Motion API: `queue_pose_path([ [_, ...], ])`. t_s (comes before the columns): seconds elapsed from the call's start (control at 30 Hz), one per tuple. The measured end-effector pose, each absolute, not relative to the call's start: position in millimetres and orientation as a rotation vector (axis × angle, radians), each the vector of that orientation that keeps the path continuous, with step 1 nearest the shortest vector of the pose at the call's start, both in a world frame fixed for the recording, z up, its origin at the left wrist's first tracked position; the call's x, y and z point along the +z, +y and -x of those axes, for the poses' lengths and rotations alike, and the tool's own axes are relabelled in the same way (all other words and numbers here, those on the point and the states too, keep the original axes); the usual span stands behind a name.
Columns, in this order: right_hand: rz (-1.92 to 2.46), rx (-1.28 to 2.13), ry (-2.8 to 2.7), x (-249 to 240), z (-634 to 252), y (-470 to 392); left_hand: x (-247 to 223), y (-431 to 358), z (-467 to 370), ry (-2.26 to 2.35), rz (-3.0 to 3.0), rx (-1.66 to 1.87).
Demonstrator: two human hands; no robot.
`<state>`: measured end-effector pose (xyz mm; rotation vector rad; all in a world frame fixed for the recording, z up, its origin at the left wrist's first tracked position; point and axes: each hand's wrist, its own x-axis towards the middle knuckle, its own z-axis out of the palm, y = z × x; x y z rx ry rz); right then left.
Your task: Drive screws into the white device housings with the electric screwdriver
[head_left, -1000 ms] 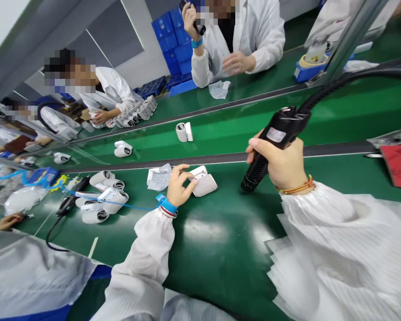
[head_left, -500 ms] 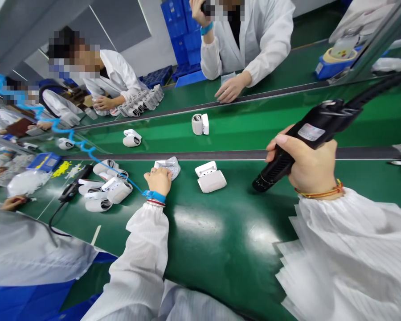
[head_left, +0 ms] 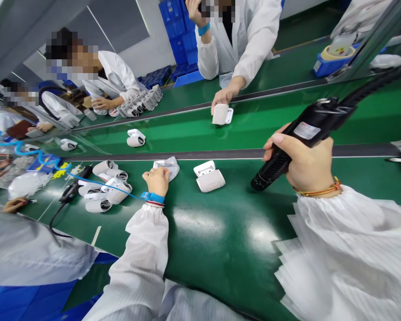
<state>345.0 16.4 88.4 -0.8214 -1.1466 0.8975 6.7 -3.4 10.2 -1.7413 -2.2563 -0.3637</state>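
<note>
Our left hand (head_left: pixel 156 180) has left the white device (head_left: pixel 210 180) on the bench, where its fingers were a second ago, and is now at the small clear bag (head_left: pixel 173 167), its fingertips hidden; in our right hand (head_left: pixel 309 167) we hold the black tool (head_left: pixel 321 117) leaning further over; across from us, a co-worker's hand (head_left: pixel 224 97) has reached onto the belt and now touches a pale device (head_left: pixel 220 114), which has shifted rightward and turned.
</note>
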Motion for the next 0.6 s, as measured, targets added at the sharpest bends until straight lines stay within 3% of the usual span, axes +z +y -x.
queue_pose_path([
  [0.27,0.818,0.896,-1.146,87.8,-344.9,16.8,12.1,-3.8,-3.0,-2.206,1.787,-0.554],
  [0.47,0.814,0.929,-1.153,90.4,-344.2,15.8,23.3,-36.9,-68.2,-1.621,2.131,-1.068],
  [0.6,0.709,1.047,-1.084,100.0,-337.2,3.0,12.1,-63.4,-119.6,-1.370,2.595,-1.113],
])
